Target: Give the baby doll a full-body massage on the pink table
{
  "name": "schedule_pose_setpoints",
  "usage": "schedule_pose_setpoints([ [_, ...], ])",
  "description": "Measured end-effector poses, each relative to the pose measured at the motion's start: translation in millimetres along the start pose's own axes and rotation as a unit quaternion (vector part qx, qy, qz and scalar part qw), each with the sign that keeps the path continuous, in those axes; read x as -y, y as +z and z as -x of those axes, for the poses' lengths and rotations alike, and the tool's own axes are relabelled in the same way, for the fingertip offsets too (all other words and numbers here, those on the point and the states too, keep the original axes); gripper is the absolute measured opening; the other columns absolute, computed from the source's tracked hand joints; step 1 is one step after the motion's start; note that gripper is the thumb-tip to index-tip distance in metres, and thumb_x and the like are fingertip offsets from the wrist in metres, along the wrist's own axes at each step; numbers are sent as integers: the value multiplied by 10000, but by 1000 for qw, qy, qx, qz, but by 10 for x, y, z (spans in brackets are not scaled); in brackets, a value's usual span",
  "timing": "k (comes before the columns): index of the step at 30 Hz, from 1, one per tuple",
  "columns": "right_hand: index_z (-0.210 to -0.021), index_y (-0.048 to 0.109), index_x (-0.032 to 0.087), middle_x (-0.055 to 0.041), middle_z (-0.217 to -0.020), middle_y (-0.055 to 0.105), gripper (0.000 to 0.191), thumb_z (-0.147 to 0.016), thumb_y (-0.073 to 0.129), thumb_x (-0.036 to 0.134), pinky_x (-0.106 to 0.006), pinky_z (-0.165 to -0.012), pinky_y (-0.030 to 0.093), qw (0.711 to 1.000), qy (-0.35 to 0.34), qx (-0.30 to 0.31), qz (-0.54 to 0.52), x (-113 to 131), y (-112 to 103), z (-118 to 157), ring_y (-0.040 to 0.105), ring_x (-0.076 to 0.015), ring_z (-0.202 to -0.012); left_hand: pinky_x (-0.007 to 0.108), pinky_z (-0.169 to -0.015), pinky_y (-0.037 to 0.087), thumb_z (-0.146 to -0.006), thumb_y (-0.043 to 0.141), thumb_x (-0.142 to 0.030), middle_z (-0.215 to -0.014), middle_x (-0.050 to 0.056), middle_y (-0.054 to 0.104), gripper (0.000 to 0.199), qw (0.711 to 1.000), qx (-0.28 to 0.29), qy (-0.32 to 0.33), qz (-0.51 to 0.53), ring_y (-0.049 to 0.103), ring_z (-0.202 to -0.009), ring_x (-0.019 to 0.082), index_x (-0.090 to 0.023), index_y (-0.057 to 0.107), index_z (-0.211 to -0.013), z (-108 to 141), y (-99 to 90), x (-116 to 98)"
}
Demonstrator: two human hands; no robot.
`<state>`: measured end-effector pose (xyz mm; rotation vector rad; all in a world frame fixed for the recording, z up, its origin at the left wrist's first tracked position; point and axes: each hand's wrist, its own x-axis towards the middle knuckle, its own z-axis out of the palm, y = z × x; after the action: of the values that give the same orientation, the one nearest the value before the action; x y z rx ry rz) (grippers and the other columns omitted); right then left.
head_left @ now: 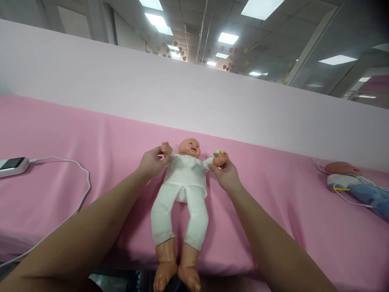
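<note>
A baby doll (185, 172) with a white cloth body lies on its back, its head toward the wall and its feet over the near edge. My left hand (154, 162) is closed around the doll's arm on the left, close to its raised plastic hand. On the other side, my right hand (226, 174) grips the doll's other forearm between thumb and fingers. Both doll arms are spread outward. A small bright green object (218, 151) shows just behind the doll's hand on the right; its kind cannot be made out.
Pink sheeting (261, 194) covers the long surface. At far left lies a white device with a dark screen (13, 165), its white cable (88, 178) curving toward the near edge. Another doll (358, 188) in blue and white lies at right. A white wall (194, 97) with glass above runs behind.
</note>
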<state>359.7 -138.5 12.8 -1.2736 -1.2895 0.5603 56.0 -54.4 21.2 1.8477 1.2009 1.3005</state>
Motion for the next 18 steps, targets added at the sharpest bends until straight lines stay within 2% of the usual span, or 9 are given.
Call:
schedule_pose_setpoints([
  [3,-1219,742,276,-61,-1337,700,408,-817,804,297,-468,-1109,518,978,-134,136,86,62,100,103,631,-297,-1278,390,-1116,478,-709,768,-187,-1202,18,766,419,985,120,108,-58,656,-1211,320,-280,795,-1117,65,66,-148],
  [5,-1255,750,294,-66,-1397,673,424,-835,763,240,-510,-1188,437,950,-191,194,154,77,126,145,565,-312,-1377,425,-1193,409,-690,720,-148,-1322,21,723,536,970,179,134,-98,599,-1314,333,-287,779,-1204,77,73,-182],
  [8,-1360,700,320,-46,-1546,555,590,-810,685,105,-552,-1241,361,925,-207,217,235,80,144,179,452,-323,-1485,476,-1268,290,-701,686,-166,-1449,17,638,590,955,238,126,-122,472,-1453,336,-292,752,-1274,66,49,-167],
  [11,-1427,649,316,-29,-1608,480,723,-770,615,18,-583,-1260,325,908,-205,238,276,79,174,201,353,-337,-1546,477,-1290,233,-693,692,-177,-1445,5,641,575,943,292,123,-98,427,-1491,319,-303,762,-1250,48,30,-138],
  [13,-1434,645,296,-40,-1621,462,731,-765,600,5,-597,-1268,299,901,-209,245,291,84,197,212,321,-347,-1559,466,-1293,221,-685,710,-185,-1423,2,658,538,943,299,119,-80,440,-1483,313,-310,778,-1204,44,34,-127],
  [15,-1408,667,302,-34,-1619,466,719,-761,593,-3,-605,-1270,287,898,-214,250,292,84,209,216,323,-348,-1557,463,-1284,239,-683,726,-199,-1417,8,663,524,950,278,122,-78,464,-1463,323,-317,782,-1190,52,50,-120],
  [18,-1327,717,337,-16,-1584,512,661,-761,615,11,-586,-1259,317,915,-203,240,254,50,190,190,365,-338,-1537,428,-1189,389,-727,733,-244,-1363,21,699,536,963,217,118,-107,570,-1352,341,-321,757,-1256,80,77,-102],
])
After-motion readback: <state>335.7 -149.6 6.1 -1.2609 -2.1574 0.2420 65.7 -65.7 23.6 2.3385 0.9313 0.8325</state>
